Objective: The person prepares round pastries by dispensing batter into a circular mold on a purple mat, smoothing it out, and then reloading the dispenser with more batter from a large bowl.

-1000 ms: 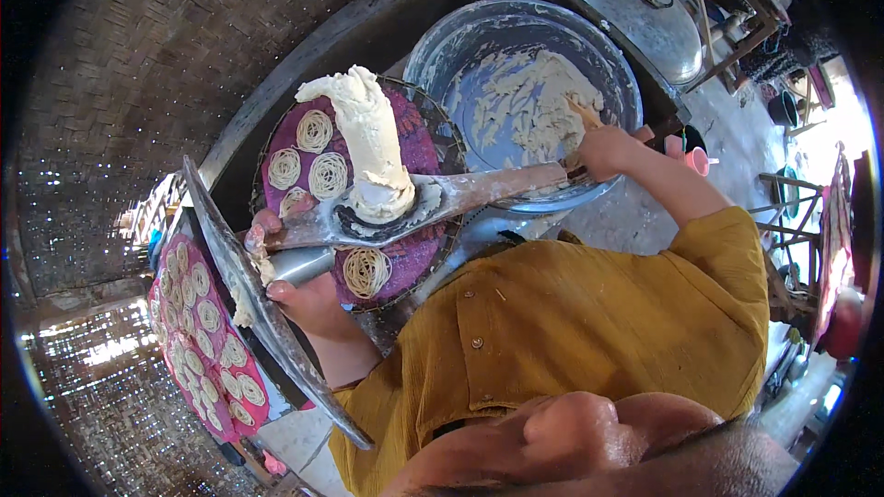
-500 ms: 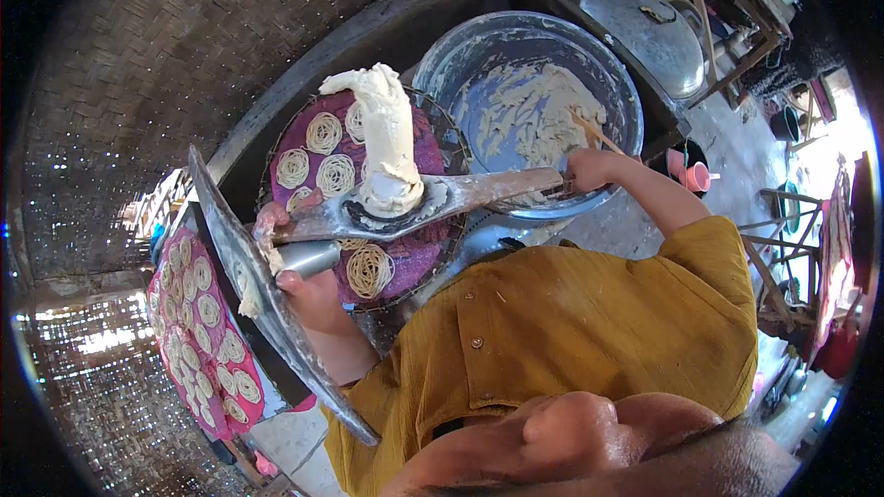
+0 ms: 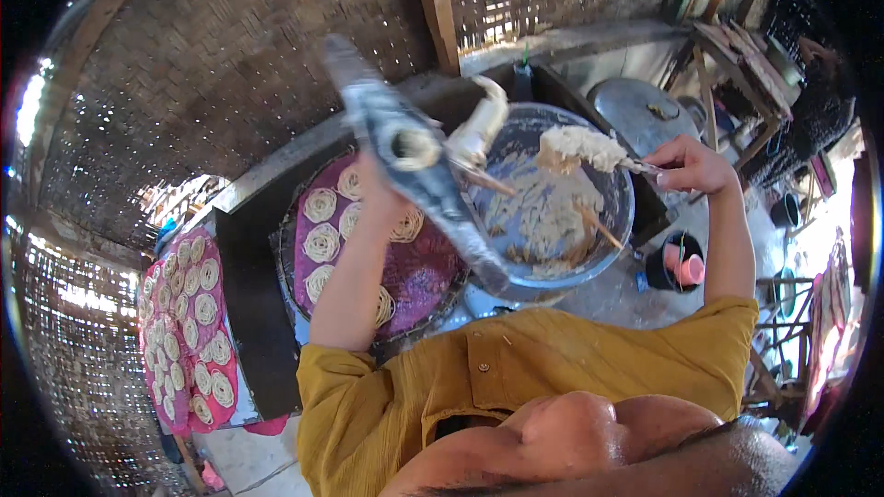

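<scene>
My left hand [image 3: 385,191] is closed around a long wooden press [image 3: 414,152], blurred and tilted, with dough in its round hole. Most of the fingers are hidden behind it. Just beyond the press leans a dough-coated plunger [image 3: 474,133]; I cannot tell what supports it. My right hand [image 3: 691,166] pinches the thin handle of a spatula-like tool, its far end covered by a lump of pale dough [image 3: 580,149]. That lump hangs above a large metal basin [image 3: 629,207] holding more sticky dough [image 3: 543,212] and a wooden stick [image 3: 599,225].
A round tray with purple cloth [image 3: 424,271] carries several coiled dough nests [image 3: 320,205]. More nests lie on a pink cloth [image 3: 210,350] at left. A metal lid [image 3: 645,120] and a dark bucket with pink dippers [image 3: 677,262] are at right. A woven wall [image 3: 258,46] stands behind.
My right hand has risen from the basin to the right, lifting a lump of dough. The press has turned and moved up, its hole now facing the view. The view has shifted.
</scene>
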Available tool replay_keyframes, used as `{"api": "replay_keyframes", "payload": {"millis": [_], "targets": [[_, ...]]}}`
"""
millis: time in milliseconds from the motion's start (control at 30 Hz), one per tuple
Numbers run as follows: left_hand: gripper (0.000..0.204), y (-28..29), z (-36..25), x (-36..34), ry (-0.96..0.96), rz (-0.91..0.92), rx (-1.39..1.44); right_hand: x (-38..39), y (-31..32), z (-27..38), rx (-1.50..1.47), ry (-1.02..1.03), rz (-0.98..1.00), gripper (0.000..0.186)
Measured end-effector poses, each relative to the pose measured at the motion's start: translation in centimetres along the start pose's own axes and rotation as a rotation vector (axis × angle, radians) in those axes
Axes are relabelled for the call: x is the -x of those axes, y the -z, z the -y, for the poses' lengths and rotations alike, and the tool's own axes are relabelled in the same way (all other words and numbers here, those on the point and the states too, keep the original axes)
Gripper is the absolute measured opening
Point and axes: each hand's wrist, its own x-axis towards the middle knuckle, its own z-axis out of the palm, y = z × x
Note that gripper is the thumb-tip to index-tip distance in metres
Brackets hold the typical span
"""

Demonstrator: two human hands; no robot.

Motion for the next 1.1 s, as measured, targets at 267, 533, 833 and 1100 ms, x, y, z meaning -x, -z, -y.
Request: {"api": "replay_keyframes", "payload": {"millis": [267, 533, 833, 1100], "targets": [[0.050, -6.9, -4.8, -2.1, -0.046, 0.220, -0.305, -2.0, 0.5, 4.3, 0.089, 0.125, -0.006, 0.030], [0.046, -7.9, -6.5, -2.3, 0.056, 0.258, -0.399, -3.3, -2.5, 13.0, 1.218, 0.365, -0.401, 0.020], [0.046, -8.1, -4.1, -3.2, 0.145, 0.243, -0.362, -6.0, -6.0, 10.9, 1.542, 0.948, -0.578, 0.014], [0.024, -5.7, -1.1, -3.7, 0.267, 0.106, 0.245, -0.2, -2.4, 11.0, 1.104, 0.679, -0.882, 0.021]]}}
